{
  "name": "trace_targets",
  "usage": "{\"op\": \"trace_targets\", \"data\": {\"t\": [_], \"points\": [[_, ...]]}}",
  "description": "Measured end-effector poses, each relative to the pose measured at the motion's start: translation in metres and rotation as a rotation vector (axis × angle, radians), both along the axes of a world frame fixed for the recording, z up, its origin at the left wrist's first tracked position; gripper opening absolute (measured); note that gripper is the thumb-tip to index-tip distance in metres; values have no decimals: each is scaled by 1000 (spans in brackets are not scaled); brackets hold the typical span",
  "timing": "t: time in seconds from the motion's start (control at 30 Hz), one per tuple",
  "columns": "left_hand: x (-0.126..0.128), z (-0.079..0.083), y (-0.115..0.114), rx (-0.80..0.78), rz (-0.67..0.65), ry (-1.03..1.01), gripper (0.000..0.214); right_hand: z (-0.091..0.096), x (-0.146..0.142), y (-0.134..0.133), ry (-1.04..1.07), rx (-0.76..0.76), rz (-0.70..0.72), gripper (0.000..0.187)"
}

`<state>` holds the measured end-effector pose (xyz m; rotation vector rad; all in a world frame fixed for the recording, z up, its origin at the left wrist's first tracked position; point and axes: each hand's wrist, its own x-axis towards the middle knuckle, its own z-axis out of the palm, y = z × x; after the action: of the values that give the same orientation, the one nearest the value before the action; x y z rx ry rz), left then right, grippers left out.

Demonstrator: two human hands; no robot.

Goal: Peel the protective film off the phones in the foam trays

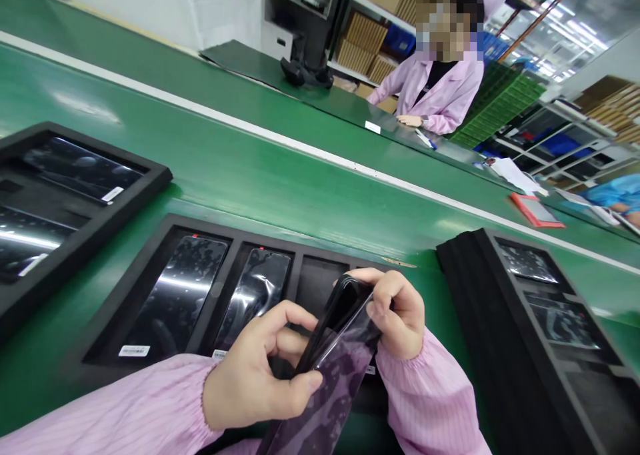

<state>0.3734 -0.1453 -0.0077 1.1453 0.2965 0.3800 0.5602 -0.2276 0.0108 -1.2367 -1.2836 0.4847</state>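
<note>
My left hand grips a black smartphone by its side edge, thumb on the near face and fingers around the back. The phone is tilted, its top end pointing up and away. A clear plastic film stands away from the phone's face at the top and reflects purple. My right hand pinches the film's upper corner between thumb and fingers. Below both hands lies a black foam tray, where film-covered phones with white barcode labels sit in slots; my hands hide part of it.
Another black tray with phones lies at left, and a stack of black trays stands at right. Across the green bench, a person in a pink coat rests a hand on the far worktop. A red-framed tablet-like item lies far right.
</note>
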Motion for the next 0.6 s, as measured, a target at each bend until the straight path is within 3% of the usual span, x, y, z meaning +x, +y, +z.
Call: {"op": "trace_targets", "data": {"t": [0.4, 0.5, 0.6], "points": [[0, -9, -3, 115, 65, -47, 28, -5, 2, 1, 112, 84, 139, 16], [4, -9, 5, -17, -6, 21, 35, -9, 5, 5, 109, 57, 101, 13], [10, -15, 10, -247, -53, 102, 47, -16, 13, 13, 45, -30, 1, 10]]}}
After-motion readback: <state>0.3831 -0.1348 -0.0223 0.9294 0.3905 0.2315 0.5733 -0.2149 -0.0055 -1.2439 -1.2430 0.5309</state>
